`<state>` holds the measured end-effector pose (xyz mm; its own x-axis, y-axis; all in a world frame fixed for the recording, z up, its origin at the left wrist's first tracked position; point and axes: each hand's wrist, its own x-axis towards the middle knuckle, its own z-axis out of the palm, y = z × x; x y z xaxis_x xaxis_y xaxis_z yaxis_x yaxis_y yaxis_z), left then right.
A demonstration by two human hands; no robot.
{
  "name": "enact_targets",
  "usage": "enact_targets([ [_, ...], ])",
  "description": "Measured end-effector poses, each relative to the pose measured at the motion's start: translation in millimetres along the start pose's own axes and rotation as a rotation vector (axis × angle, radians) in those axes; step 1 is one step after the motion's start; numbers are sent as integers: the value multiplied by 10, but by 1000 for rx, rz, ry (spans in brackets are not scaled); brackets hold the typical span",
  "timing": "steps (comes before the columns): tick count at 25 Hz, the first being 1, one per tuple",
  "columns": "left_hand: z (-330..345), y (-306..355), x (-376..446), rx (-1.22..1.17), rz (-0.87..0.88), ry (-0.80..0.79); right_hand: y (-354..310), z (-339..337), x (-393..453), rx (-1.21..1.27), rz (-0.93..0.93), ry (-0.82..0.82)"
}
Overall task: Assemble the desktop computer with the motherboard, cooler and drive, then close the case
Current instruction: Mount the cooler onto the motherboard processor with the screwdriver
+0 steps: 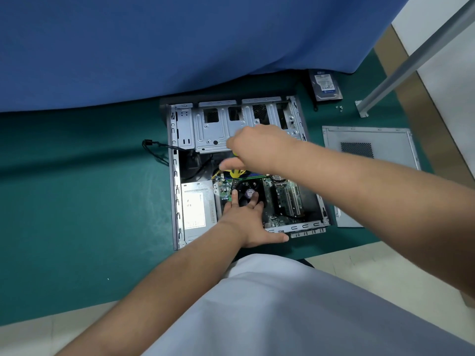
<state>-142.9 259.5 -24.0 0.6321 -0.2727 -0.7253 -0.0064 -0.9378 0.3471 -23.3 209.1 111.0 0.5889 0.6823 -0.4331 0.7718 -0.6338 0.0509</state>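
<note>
Left hand [244, 217] lies flat, fingers spread, steadying the cooler [248, 192] on the motherboard [277, 201]; right hand [253, 147] grips the screwdriver [235, 176] upright to fasten it. Drive [325, 86] waits beyond the case [177, 176].

screwdriver [234, 173] handle mostly hidden, drive [326, 84] label unreadable

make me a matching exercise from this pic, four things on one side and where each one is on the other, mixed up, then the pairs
Things:
1. hard drive
2. side panel
3. cooler fan
4. power supply

Places:
A. under the left hand's fingers, on the motherboard
B. flat on the green mat, right of the case
C. beyond the case's far right corner, by the blue cloth
D. inside the case, along its left wall

Pairs: 1-C, 2-B, 3-A, 4-D
</note>
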Motion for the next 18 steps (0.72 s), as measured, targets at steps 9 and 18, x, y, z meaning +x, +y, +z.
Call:
enact_targets([
  [9, 6, 6, -9, -13, -2, 1, -105, 129, -83, 17, 204, 108],
  [18, 6, 5, -13, 11, -6, 2, 141, 39, -121, 116, -137, 44],
])
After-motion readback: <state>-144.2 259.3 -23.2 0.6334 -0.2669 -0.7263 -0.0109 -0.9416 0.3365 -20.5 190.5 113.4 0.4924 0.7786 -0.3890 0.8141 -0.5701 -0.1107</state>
